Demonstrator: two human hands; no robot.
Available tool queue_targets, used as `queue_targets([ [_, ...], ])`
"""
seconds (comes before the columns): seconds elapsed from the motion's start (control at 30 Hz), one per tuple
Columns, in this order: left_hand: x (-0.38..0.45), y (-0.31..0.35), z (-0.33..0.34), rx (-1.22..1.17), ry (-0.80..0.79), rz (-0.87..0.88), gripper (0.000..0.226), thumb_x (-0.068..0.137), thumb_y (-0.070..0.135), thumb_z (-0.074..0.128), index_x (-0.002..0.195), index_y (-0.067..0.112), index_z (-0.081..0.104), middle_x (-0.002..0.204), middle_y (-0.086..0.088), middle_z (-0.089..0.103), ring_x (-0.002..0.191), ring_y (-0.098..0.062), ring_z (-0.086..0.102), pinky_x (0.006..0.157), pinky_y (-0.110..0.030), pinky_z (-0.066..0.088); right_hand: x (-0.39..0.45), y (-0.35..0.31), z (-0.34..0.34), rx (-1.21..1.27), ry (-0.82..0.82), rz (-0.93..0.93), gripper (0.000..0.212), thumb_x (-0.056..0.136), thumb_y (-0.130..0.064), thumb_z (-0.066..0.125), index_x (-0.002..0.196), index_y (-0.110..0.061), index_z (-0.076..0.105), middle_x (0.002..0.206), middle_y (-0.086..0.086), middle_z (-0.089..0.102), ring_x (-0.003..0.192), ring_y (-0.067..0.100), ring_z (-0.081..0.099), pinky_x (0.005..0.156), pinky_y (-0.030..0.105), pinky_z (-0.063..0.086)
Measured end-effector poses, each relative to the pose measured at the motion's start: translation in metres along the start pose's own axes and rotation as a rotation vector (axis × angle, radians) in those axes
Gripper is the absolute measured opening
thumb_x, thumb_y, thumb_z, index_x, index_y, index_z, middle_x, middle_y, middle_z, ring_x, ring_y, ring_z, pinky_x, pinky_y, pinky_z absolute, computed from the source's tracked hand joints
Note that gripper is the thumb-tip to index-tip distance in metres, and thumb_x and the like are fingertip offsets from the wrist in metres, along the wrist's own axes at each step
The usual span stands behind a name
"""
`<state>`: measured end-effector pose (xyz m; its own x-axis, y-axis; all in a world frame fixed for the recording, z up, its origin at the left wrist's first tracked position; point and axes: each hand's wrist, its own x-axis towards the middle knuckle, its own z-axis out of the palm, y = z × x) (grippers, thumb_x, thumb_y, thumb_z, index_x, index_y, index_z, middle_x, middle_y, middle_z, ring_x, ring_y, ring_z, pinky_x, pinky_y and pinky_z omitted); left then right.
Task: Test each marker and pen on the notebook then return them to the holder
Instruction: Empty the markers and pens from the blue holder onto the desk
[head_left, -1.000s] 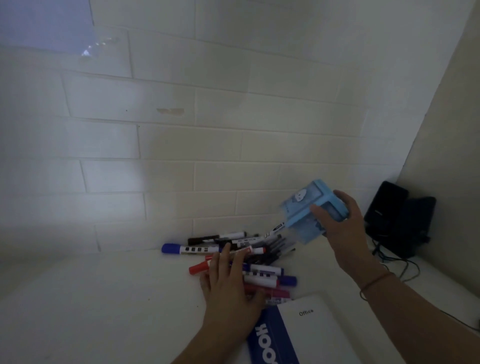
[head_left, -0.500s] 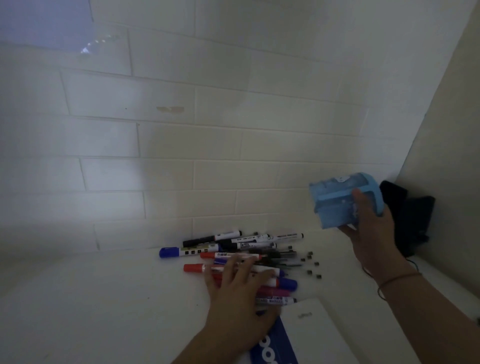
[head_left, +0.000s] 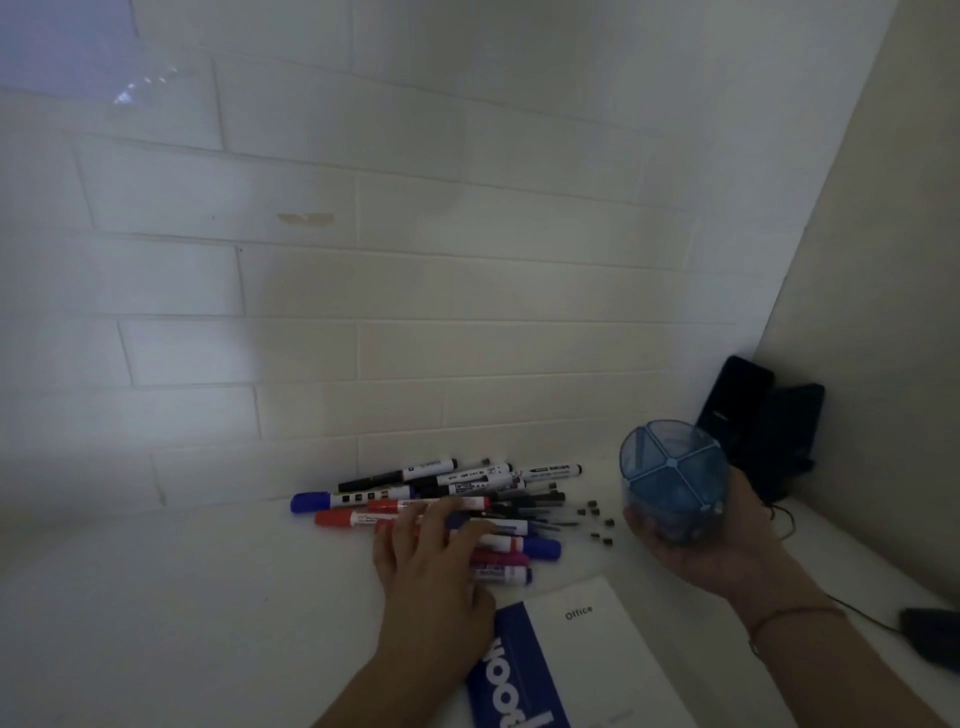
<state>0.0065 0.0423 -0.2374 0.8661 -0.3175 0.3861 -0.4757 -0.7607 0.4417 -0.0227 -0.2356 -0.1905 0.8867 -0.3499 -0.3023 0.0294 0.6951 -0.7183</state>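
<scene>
The right hand (head_left: 722, 551) holds the blue holder (head_left: 672, 480) up off the worktop (head_left: 156, 597), w/ fingers and thumb curled round its lower part. The holder is tipped so its open top faces the camera. You can see it is split into parts by thin walls that meet in the middle. Can't tell if anything is left inside.

The left hand (head_left: 431, 561) lies flat on the pile of markers and pens (head_left: 441, 499), fingers out straight and a bit spread, gripping nothing. The pile is on the worktop near the tiled wall (head_left: 415, 286). A blue-capped marker (head_left: 343, 501) sticks out at the left end, w/ a red-capped one (head_left: 348, 518) just below it. A black marker (head_left: 400, 474) lies at the back of the pile. More w/ blue and pink ends poke out to the right of the left hand. Some small dark bits (head_left: 597, 525) lie loose on the worktop between the pile and the holder.

The notebook (head_left: 571, 660) lies shut on the worktop, near the person, just beside the left wrist. It is white and blue, w/ "Office" on the cover. A dark thing (head_left: 763, 415) stands in the corner behind the holder, and a thin cord (head_left: 852, 613) runs on the worktop at the right.
</scene>
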Motion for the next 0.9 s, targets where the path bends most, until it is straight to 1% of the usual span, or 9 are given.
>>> queue_targets([
  [0.13,-0.002,0.001,0.002,-0.045,-0.024,0.028,0.05,0.073,0.057,0.047,0.122,0.05,0.043,0.148,0.02,0.018,0.138,-0.015,-0.003,0.112,-0.04,-0.007,0.011,-0.005,0.013,-0.2,0.049,-0.007,0.069,0.053,-0.06,0.078,0.102,-0.011,0.072,0.088,0.012,0.069,0.076,0.026,0.054,0.077,0.035,0.045],
  [0.23,-0.002,0.001,0.001,-0.024,-0.06,0.019,0.048,0.078,0.057,0.049,0.125,0.05,0.04,0.15,0.02,0.013,0.137,-0.013,-0.008,0.114,-0.042,-0.004,0.025,-0.01,0.017,-0.301,0.202,0.0,0.058,0.079,-0.067,0.053,0.108,-0.017,0.064,0.079,0.01,0.074,0.072,0.024,0.056,0.07,0.036,0.054],
  [0.37,-0.003,0.001,-0.003,-0.065,-0.053,0.017,0.048,0.077,0.048,0.057,0.123,0.051,0.042,0.15,0.018,0.016,0.138,-0.014,-0.007,0.114,-0.043,-0.005,0.04,-0.016,0.018,-0.372,0.3,-0.017,0.063,0.077,-0.067,0.056,0.118,-0.02,0.06,0.113,0.01,0.066,0.083,0.028,0.064,0.053,0.04,0.057],
  [0.5,-0.003,0.002,-0.004,-0.034,-0.099,0.076,0.05,0.077,0.048,0.056,0.125,0.051,0.04,0.149,0.022,0.014,0.139,-0.012,-0.006,0.116,-0.044,-0.007,0.037,-0.025,0.022,-0.381,0.274,-0.028,0.041,0.09,-0.051,0.045,0.098,-0.014,0.06,0.085,0.008,0.065,0.069,0.023,0.061,0.044,0.031,0.055],
  [0.57,-0.002,0.002,-0.004,-0.035,-0.104,0.069,0.05,0.08,0.04,0.057,0.126,0.051,0.04,0.148,0.023,0.014,0.139,-0.011,-0.005,0.116,-0.044,-0.007,0.037,-0.026,0.023,-0.32,0.358,-0.037,0.048,0.088,-0.059,0.043,0.09,-0.014,0.06,0.081,0.007,0.066,0.066,0.022,0.062,0.05,0.03,0.056],
  [0.67,-0.003,0.005,-0.005,-0.043,-0.09,0.062,0.051,0.082,0.019,0.054,0.121,0.05,0.046,0.146,0.024,0.02,0.138,-0.01,0.0,0.115,-0.04,-0.003,0.04,-0.026,0.017,-0.269,0.434,-0.102,0.06,0.085,-0.069,0.039,0.088,-0.011,0.056,0.099,0.007,0.063,0.096,0.025,0.061,0.088,0.043,0.052],
  [0.7,-0.004,0.005,-0.005,-0.061,-0.078,0.068,0.052,0.081,0.015,0.053,0.119,0.05,0.048,0.144,0.025,0.022,0.137,-0.009,0.001,0.115,-0.039,-0.002,0.041,-0.027,0.012,-0.282,0.471,-0.126,0.064,0.08,-0.07,0.046,0.096,-0.009,0.056,0.108,0.005,0.061,0.102,0.028,0.06,0.088,0.047,0.052],
  [0.8,-0.004,0.005,-0.004,-0.075,-0.078,0.087,0.052,0.083,0.012,0.052,0.119,0.049,0.051,0.143,0.026,0.025,0.137,-0.008,0.003,0.115,-0.038,0.001,0.032,-0.024,0.0,-0.43,0.55,-0.167,0.035,0.087,-0.033,0.063,0.113,-0.011,0.054,0.108,0.008,0.056,0.075,0.026,0.056,0.047,0.038,0.056],
  [0.9,-0.004,0.004,-0.004,-0.076,-0.081,0.128,0.05,0.086,0.013,0.051,0.122,0.047,0.051,0.14,0.025,0.029,0.136,-0.009,0.006,0.116,-0.036,0.002,0.027,-0.018,-0.008,-0.723,0.56,-0.092,0.025,0.091,0.001,0.052,0.116,-0.001,0.053,0.082,0.012,0.052,0.061,0.028,0.053,0.043,0.033,0.05],
])
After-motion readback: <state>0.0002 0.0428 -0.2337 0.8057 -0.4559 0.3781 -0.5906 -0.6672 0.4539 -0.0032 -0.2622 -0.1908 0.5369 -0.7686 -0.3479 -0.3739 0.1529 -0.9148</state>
